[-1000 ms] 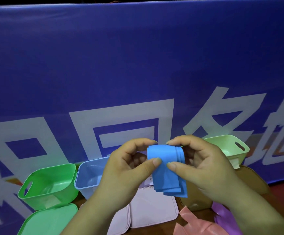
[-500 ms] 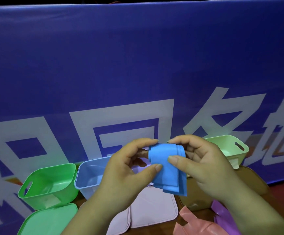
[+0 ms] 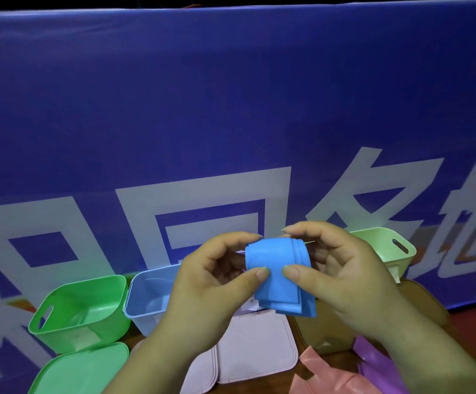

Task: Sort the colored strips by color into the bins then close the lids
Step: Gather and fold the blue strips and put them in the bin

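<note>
Left hand and right hand pinch folded blue strips; green bin, blue bin show bare floors; pale green bin interior hidden.

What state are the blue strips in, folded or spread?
Folded: the blue strips curve over at the top, layered ends hanging; left hand and right hand pinch them.

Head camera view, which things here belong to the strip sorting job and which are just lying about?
In the job: blue strips, pinched by left hand and right hand; green bin, light blue bin, pale green bin; green lid, pale pink lids, brown lid; pink strip, purple strip.
Not in the job: blue banner with white lettering, behind the bins.
</note>
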Demonstrator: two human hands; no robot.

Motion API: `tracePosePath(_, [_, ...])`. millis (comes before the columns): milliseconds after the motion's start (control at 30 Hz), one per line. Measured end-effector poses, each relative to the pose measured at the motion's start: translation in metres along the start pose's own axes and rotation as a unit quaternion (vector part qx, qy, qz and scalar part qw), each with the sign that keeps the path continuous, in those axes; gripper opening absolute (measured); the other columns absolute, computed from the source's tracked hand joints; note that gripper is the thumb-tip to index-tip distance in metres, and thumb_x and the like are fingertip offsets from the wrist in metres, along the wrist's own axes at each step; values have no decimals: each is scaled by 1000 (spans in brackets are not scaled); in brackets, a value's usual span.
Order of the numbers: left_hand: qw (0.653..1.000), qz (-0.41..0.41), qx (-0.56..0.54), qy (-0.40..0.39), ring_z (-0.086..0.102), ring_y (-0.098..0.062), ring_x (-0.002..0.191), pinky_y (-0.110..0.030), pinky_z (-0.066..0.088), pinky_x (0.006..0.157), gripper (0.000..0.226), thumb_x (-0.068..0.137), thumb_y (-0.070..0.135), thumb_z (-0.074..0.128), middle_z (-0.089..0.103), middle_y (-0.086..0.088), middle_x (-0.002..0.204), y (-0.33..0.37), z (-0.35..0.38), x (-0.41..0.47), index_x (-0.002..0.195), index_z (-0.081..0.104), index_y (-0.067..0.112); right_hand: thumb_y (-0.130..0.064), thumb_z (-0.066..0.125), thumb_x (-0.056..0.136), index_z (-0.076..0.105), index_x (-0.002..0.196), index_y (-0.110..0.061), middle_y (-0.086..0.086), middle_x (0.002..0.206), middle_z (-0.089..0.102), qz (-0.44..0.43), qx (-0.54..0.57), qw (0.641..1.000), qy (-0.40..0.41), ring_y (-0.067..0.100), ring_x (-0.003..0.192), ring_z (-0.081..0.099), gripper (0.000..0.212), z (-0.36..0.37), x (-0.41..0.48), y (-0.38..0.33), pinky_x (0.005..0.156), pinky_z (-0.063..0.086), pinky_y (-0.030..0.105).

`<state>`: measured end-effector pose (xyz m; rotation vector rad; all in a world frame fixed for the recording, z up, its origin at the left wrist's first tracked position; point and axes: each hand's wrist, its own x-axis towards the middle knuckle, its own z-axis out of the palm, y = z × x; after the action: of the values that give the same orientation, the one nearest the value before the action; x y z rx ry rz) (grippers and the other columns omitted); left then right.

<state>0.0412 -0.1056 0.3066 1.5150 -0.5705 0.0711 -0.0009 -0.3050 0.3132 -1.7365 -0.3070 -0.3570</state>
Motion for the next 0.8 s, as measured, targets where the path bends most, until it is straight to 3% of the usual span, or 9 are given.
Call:
tracePosePath(67, [1000, -9, -14, 7, 69, -24, 94, -27, 57, 75, 36, 72, 21, 88, 74, -1, 101, 1, 1, 1, 101, 74, 37, -41, 75, 72, 64, 116, -42, -6, 117, 67, -11, -29, 999, 7, 21, 110, 66, 45, 1, 0, 1, 88, 58, 39])
tracePosePath(200, [999, -19, -39, 17, 69, -20, 91, -21, 56, 72, 33, 68, 20, 77, 75, -1, 98, 2, 4, 1, 98, 75, 33, -50, 64, 79, 57, 123, -49, -13, 121, 64, -22, -73, 997, -3, 16, 112, 64, 44, 5, -2, 4, 89, 57, 39])
tracePosePath(367, [998, -32, -57, 25, 71, -11, 86, -16, 54, 70, 30, 71, 16, 74, 76, 1, 94, 4, 9, -1, 100, 74, 23, -52, 52, 86, 50, 128, -52, -25, 119, 57, -56, -161, 985, 24, 5, 110, 59, 42, 11, -4, 6, 84, 48, 12])
tracePosePath(433, [998, -35, -53, 24, 71, -13, 89, -17, 54, 71, 29, 72, 17, 73, 76, -1, 96, 3, 9, 0, 101, 74, 22, -49, 52, 87, 51, 127, -48, -26, 119, 55, -75, -174, 981, 36, 3, 110, 57, 40, 12, -5, 6, 83, 45, 7])
tracePosePath(600, [998, -41, -46, 13, 72, -15, 92, -17, 55, 72, 34, 71, 24, 72, 76, -1, 98, 2, 7, 0, 104, 74, 23, -45, 59, 86, 59, 118, -42, -19, 118, 62, -84, -126, 986, 63, 10, 109, 62, 32, 13, -4, 8, 83, 51, 15])
tracePosePath(700, [999, -37, -14, 6, 70, -20, 99, -20, 56, 76, 34, 74, 30, 77, 75, 2, 102, 1, 6, -1, 107, 73, 34, -48, 61, 83, 61, 114, -42, -14, 116, 65, -57, -82, 993, 68, 14, 108, 64, 32, 14, -5, 9, 82, 55, 21])
tracePosePath(800, [999, -32, 4, 3, 69, -23, 101, -25, 57, 78, 38, 76, 31, 80, 72, 3, 108, -1, 5, -2, 110, 70, 45, -47, 65, 80, 65, 110, -38, -12, 114, 68, -19, -50, 996, 76, 12, 104, 66, 31, 15, -4, 10, 79, 55, 19])
